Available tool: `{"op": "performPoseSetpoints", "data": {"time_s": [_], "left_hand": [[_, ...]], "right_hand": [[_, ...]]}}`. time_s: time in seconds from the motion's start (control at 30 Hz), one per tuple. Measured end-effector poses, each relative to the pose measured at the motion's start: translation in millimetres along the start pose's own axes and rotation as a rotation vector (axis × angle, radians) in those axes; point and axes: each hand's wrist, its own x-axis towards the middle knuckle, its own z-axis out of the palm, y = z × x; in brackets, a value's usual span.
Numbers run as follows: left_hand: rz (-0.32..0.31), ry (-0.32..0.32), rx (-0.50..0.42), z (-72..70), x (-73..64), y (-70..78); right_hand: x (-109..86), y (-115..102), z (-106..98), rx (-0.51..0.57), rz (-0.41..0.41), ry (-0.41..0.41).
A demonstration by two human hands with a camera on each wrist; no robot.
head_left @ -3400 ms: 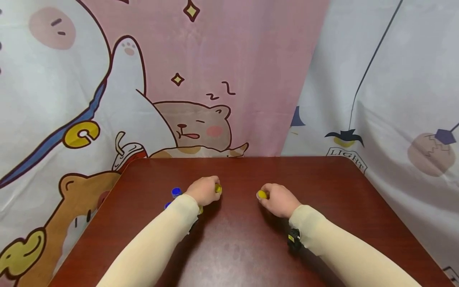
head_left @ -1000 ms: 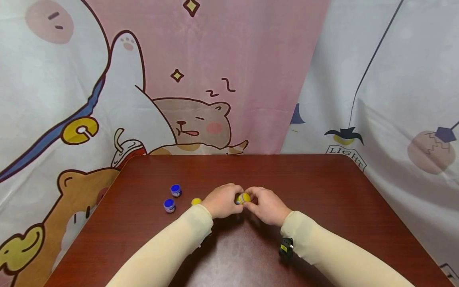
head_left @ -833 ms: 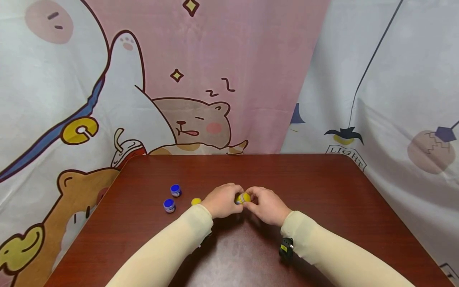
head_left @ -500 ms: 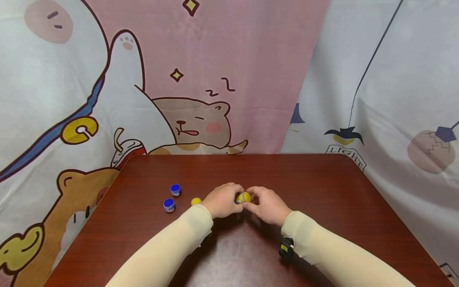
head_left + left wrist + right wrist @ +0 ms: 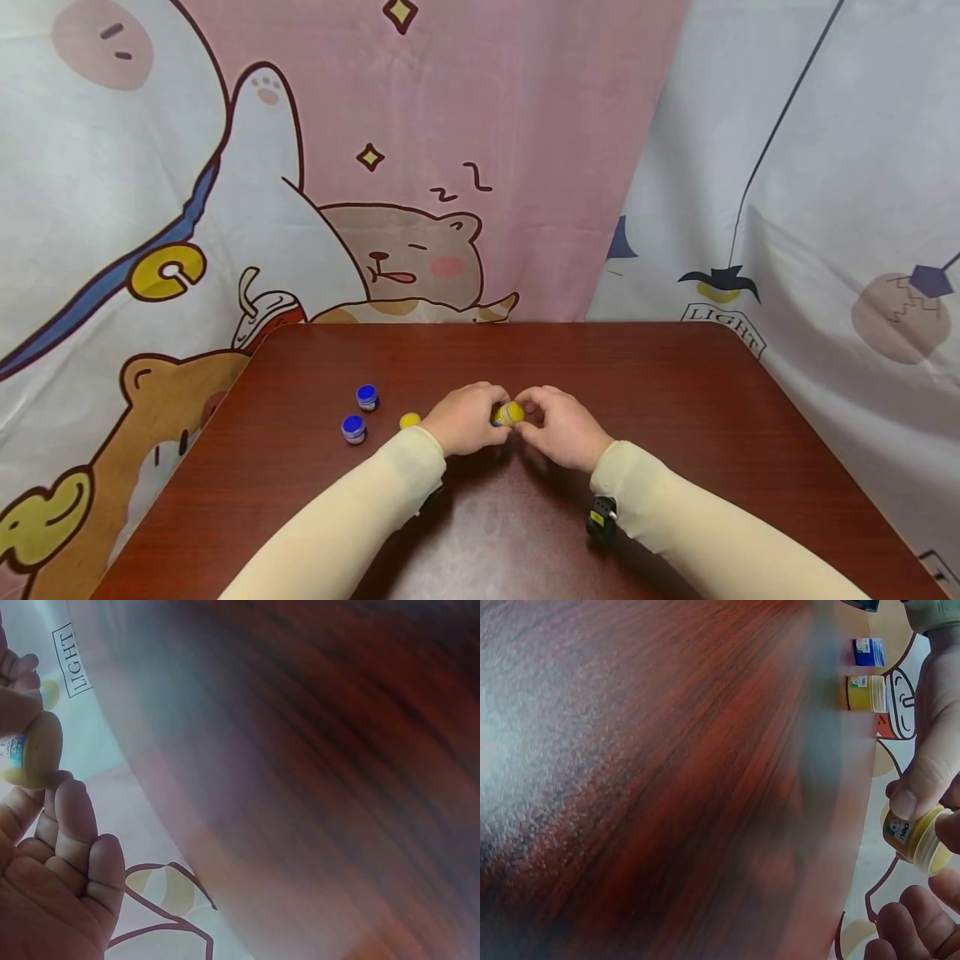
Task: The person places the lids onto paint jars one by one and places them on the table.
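My left hand (image 5: 467,420) grips a small yellow jar (image 5: 501,417) by its body, the thumb pressed over the label in the right wrist view. The jar is tilted, its yellow lid (image 5: 515,411) facing my right hand (image 5: 561,428). Fingertips and thumb of that right hand pinch the lid's edge. Seen from the left wrist, the yellow jar (image 5: 45,750) sits between thumb and fingers, with a blue patch on its label. Both hands are close together over the middle of the table, and the left fingers partly hide the jar.
Left of my hands, two blue-lidded jars (image 5: 367,397) stand on the dark red-brown table (image 5: 637,375). Another yellow jar (image 5: 410,421) stands nearer, partly behind my left wrist. A cartoon-printed cloth (image 5: 540,167) hangs behind the table's far edge.
My hands were apart 3.4 seconds ago, each with something yellow; they came together at the jar and lid. Lately only the right hand has shifted slightly at the lid.
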Motion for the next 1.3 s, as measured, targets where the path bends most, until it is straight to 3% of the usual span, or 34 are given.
{"op": "performPoseSetpoints", "data": {"time_s": [1.3], "left_hand": [[-0.002, -0.007, 0.026, 2.2, -0.1, -1.0]], "right_hand": [[-3.4, 0.6, -0.6, 0.029, -0.008, 0.008]]}}
